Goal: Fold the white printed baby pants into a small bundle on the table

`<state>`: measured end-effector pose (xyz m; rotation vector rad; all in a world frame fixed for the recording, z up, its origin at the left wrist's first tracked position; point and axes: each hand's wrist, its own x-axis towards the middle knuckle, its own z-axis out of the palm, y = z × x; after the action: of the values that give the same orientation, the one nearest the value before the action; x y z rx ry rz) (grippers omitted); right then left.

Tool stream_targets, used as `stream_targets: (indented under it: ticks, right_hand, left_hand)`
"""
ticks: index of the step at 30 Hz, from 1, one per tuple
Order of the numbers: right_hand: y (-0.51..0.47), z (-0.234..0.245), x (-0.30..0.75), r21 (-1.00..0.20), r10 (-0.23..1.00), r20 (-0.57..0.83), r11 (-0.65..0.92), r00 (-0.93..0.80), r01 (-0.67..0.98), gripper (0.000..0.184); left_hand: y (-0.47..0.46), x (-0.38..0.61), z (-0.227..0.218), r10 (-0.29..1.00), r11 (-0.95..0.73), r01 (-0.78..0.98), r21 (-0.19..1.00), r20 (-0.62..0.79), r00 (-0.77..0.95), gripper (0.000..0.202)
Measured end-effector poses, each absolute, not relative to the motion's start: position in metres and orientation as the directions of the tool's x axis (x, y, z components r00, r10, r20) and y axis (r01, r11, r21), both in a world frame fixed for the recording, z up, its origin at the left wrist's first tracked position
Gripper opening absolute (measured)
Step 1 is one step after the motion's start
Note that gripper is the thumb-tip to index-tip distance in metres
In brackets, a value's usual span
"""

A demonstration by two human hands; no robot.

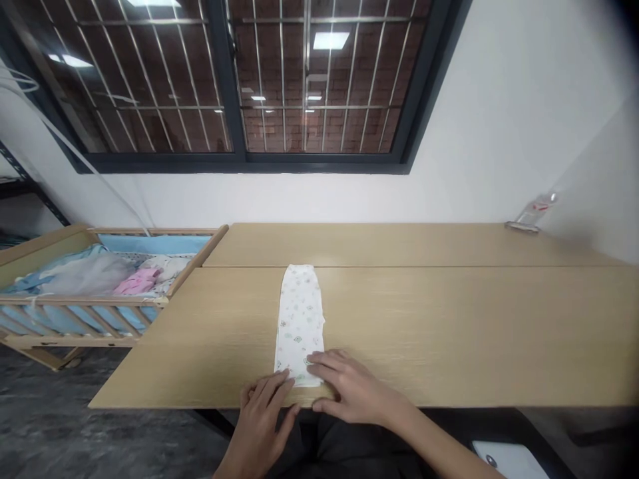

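Folded cloth [299, 313] lies as a long narrow strip on the bench [449, 332], long axis pointing away from me, near end right at the front edge. Left hand [262, 409]: fingers straight, tips on the strip's near-left corner, palm hanging off the bench edge. Right hand [352, 389]: flat, palm down, fingers laid across the near-right corner. Neither grip is closed on anything; both are wide and flat, pressing rather than pinching. Thumbs are mostly hidden, so I can't tell if one is hooked under the hem. My read is that this is squaring and flattening the near end. To do it well, I'd make the right palm the anchor and do the smoothing with the left fingertips, stroking outward from the anchor, never toward it, so the layers don't bunch. Pressure light, since thin fabric like this probably shears layer over layer if I push hard. The right long edge shows a small bump about halfway up; that needs levelling before any crease gets set. With the hem this close to the bench lip, any pull toward me risks dragging it off. The crib [100, 279] with laundry sits to the left, well apart, and so does the small clear object [532, 214] at the far right corner; neither interferes.
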<state>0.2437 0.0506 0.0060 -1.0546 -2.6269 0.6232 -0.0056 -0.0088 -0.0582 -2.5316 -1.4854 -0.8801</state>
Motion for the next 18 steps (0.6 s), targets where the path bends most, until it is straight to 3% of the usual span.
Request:
stream_targets:
  ticks: [3,7,13,18]
  right_hand:
    - [0.034,-0.008,0.25,-0.412,0.694,0.104,0.682,-0.712,0.605,0.049]
    - [0.016,-0.006,0.252,-0.366,0.641,0.212,0.752,-0.738,0.548,0.033]
    - [0.006,0.043,0.253,-0.593,0.707,0.153,0.625,-0.691,0.508,0.023]
    - [0.043,0.057,0.252,-0.744,0.814,0.215,0.495,-0.54,0.45,0.019]
  left_hand:
    - [-0.01,-0.007,-0.057,0.725,-0.593,0.77,0.237,0.573,0.382,0.029]
    - [-0.016,-0.01,-0.042,0.632,-0.704,0.675,0.222,0.629,0.453,0.037]
    - [-0.026,-0.008,-0.01,0.629,-0.689,0.662,0.296,0.699,0.341,0.027]
    - [0.018,-0.003,0.004,0.707,-0.605,0.659,0.446,0.682,0.188,0.018]
